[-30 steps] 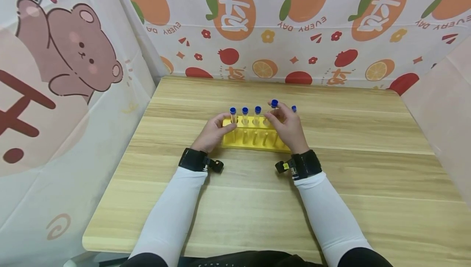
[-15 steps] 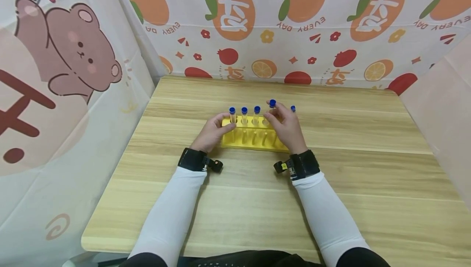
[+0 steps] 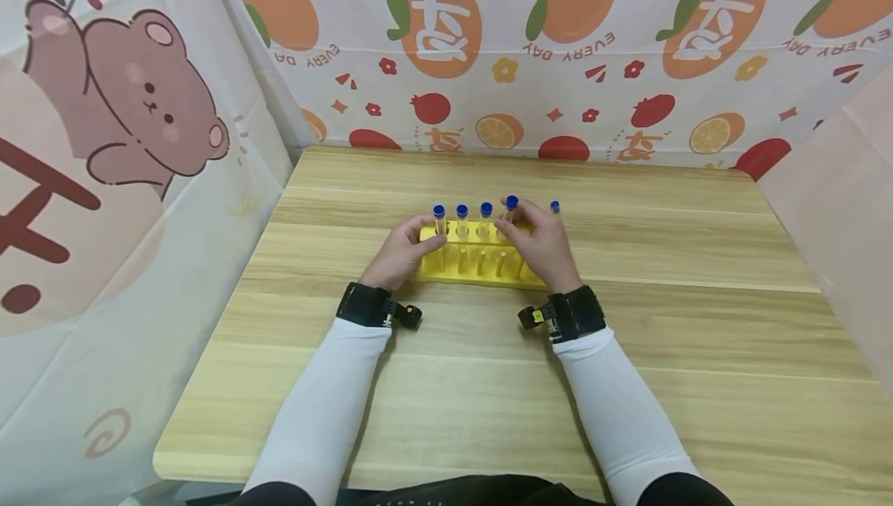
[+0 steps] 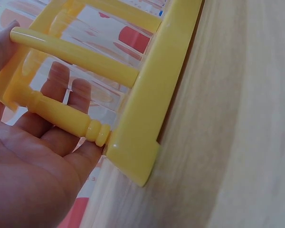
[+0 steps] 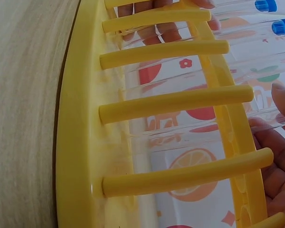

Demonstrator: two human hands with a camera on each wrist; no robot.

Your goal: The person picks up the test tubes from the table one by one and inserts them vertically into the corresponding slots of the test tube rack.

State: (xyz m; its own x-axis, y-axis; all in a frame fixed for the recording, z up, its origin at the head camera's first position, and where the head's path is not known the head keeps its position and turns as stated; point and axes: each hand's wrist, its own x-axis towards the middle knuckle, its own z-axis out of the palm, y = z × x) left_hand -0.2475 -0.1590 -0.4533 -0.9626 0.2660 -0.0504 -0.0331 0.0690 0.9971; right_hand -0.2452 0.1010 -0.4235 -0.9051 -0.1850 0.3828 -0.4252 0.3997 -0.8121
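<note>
A yellow test tube rack [image 3: 481,283] stands on the wooden table. My left hand [image 3: 399,252] grips its left end, thumb in front. The left wrist view shows the fingers of that hand [image 4: 33,161] behind the turned corner post [image 4: 61,114]. My right hand [image 3: 547,246] pinches a clear test tube [image 3: 512,203] with a blue cap, upright and a little higher than its neighbours. In the right wrist view its lower part reaches down inside the rack. To its left stand several capped tubes [image 3: 485,210]. Another blue cap [image 3: 554,206] shows beyond the right hand.
Short yellow pegs [image 5: 175,104] slant up along the near side of the rack. The wooden tabletop [image 3: 663,320] extends on all sides. A patterned cloth [image 3: 572,95] hangs at the table's far edge, and another cloth [image 3: 153,258] hangs at the left.
My right hand has lowered its test tube and brought it slightly to the left, so the cap sits closer to the neighbouring caps' height. My left hand stays on the rack.
</note>
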